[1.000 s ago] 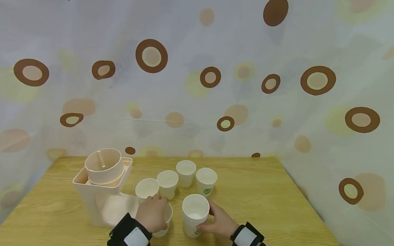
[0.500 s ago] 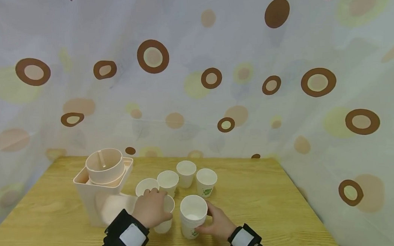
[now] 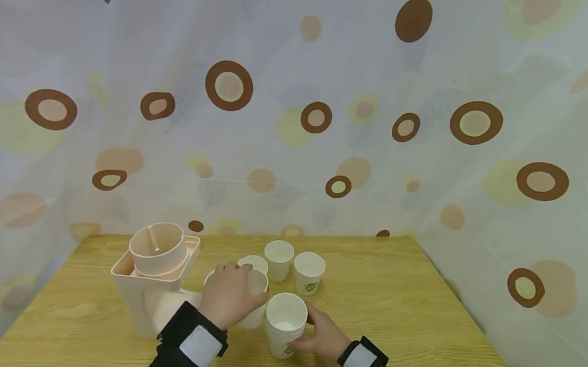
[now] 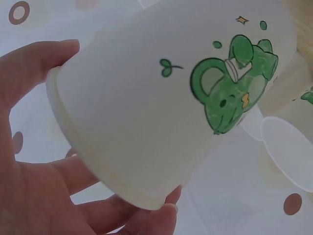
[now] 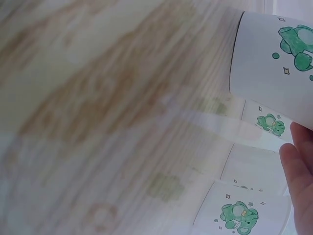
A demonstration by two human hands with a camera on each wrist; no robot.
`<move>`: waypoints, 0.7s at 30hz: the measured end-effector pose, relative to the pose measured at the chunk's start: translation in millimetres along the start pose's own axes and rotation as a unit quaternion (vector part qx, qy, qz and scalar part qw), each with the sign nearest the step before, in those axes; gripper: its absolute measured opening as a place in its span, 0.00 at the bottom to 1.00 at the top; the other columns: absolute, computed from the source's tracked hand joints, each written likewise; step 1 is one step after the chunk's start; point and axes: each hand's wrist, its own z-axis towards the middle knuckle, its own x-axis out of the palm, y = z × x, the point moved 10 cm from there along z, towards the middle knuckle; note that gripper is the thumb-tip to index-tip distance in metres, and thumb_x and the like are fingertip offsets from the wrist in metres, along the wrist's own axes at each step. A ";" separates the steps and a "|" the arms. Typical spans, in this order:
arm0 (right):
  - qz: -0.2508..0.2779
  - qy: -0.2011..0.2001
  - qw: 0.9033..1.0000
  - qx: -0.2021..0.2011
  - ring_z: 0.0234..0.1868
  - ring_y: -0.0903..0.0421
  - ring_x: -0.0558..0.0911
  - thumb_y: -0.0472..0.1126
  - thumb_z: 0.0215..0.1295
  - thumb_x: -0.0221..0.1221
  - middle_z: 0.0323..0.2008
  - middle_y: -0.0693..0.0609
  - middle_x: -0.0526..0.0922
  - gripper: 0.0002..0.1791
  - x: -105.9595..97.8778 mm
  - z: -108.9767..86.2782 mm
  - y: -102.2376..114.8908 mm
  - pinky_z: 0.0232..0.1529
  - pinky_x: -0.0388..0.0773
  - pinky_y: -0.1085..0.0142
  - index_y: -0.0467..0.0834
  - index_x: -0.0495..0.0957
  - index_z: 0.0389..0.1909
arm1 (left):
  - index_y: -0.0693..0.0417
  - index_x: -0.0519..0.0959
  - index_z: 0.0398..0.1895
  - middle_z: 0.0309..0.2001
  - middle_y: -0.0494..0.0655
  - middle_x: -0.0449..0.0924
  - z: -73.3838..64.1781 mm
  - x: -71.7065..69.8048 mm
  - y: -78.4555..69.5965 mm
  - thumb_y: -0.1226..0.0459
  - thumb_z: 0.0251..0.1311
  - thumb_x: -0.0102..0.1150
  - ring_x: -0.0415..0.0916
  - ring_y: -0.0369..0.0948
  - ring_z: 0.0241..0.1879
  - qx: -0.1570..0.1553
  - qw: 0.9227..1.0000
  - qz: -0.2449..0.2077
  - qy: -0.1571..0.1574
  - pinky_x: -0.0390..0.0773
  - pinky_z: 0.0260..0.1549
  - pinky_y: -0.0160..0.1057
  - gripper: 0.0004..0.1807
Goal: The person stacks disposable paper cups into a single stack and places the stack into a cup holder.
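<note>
My left hand (image 3: 230,294) grips a white paper cup (image 3: 258,282) by its rim, thumb on one side and fingers on the other. In the left wrist view this paper cup (image 4: 132,107) shows a green cartoon animal print. Just right of it, my right hand (image 3: 323,334) holds a small stack of nested paper cups (image 3: 285,313) from the side, mouths up. Only fingertips (image 5: 298,166) of that hand appear in the right wrist view, beside the stacked cup (image 5: 269,58). Farther back stand a paper cup (image 3: 279,260) and another paper cup (image 3: 309,272), both upright.
A pale pink plastic appliance (image 3: 158,270) with a round top container stands at the left of the wooden table (image 3: 407,300). More paper cups (image 3: 253,262) are partly hidden behind my left hand. A dotted curtain (image 3: 272,151) hangs behind the table.
My left hand has moved with its cup up and to the right, overlapping the cups behind. My right hand and its stack have shifted slightly left and nearer.
</note>
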 end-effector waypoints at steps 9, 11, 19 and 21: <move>-0.003 -0.002 1.000 0.002 0.59 0.43 0.73 0.40 0.50 0.68 0.58 0.43 0.74 0.39 -1.0 -0.9 0.1 0.58 0.70 0.51 0.36 0.63 0.63 | 0.62 0.78 0.49 0.43 0.61 0.78 4.9 -9.2 -6.2 0.51 0.43 0.67 0.74 0.54 0.44 0.001 1.000 -0.009 -0.016 0.75 0.42 0.52 0.31; -0.005 -0.003 1.000 0.001 0.59 0.43 0.73 0.40 0.50 0.68 0.58 0.43 0.74 0.39 -1.1 -0.7 -1.1 0.58 0.70 0.51 0.36 0.63 0.63 | 0.63 0.78 0.49 0.44 0.61 0.78 5.4 -11.9 -10.4 0.50 0.43 0.67 0.74 0.55 0.45 0.009 1.000 -0.003 -0.022 0.75 0.43 0.51 0.31; -0.008 -0.002 1.000 -0.003 0.58 0.45 0.74 0.41 0.50 0.69 0.57 0.43 0.75 0.39 0.2 0.3 -5.1 0.58 0.70 0.50 0.36 0.64 0.62 | 0.63 0.79 0.46 0.42 0.60 0.78 3.2 -22.1 -22.1 0.51 0.42 0.69 0.73 0.54 0.44 0.026 0.999 0.010 -0.043 0.76 0.43 0.51 0.31; -0.004 -0.002 1.000 0.000 0.58 0.46 0.74 0.41 0.50 0.69 0.57 0.44 0.75 0.39 0.0 0.0 -4.5 0.58 0.70 0.51 0.37 0.64 0.62 | 0.62 0.79 0.44 0.41 0.59 0.79 3.4 -25.8 -24.0 0.51 0.42 0.68 0.74 0.54 0.43 0.029 0.998 0.005 -0.054 0.76 0.41 0.50 0.29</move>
